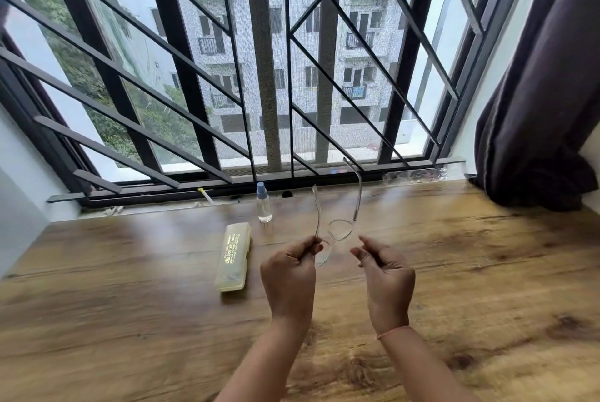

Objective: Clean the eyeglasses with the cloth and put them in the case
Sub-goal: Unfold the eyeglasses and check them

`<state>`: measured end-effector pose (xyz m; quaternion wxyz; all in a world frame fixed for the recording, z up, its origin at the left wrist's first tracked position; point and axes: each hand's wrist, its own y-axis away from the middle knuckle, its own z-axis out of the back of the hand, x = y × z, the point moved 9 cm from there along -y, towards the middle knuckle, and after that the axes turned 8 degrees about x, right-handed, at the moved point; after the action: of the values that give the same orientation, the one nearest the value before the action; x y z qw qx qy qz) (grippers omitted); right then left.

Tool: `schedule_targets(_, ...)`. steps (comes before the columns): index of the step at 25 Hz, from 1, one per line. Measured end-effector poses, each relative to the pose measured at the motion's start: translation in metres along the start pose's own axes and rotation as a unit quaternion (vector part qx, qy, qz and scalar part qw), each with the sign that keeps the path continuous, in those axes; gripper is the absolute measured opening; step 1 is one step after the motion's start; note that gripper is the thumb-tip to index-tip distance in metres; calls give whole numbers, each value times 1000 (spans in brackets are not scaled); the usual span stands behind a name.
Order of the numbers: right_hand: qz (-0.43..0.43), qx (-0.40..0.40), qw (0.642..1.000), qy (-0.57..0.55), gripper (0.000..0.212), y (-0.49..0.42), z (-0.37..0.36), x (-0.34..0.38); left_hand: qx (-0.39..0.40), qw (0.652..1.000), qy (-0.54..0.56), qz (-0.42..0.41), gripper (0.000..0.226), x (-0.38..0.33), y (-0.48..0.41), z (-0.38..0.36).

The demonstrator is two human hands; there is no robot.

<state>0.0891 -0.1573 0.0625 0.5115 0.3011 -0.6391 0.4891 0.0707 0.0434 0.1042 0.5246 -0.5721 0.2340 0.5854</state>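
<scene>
Centre frame: left hand point(289, 275) pinches the clear-framed eyeglasses point(337, 229) at one hinge — temples unfolded, pointing up. Right hand point(384, 275), half-curled, holds nothing, just beside the lenses. Closed yellowish case point(234, 255) lies left of both hands.

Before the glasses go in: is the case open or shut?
Shut. The case lies flat on the table, lid down, nothing of its inside showing.
</scene>
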Motion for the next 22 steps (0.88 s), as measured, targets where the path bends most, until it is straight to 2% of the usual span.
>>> schedule_targets(5,-48,-31,998,21,42,-22,23,-22,-5,1000,19,10,20,9,-9,13)
schedule_targets(10,-61,6,998,30,21,-27,25,-25,-13,999,30,24,22,17,-16,20)
schedule_targets(17,-55,34,998,-8,31,-26,20,-20,-30,998,40,28,22,21,-19,27)
schedule_targets(22,-85,44,993,-70,23,-24,19,-17,-22,989,128,71,31,31,-21,26)
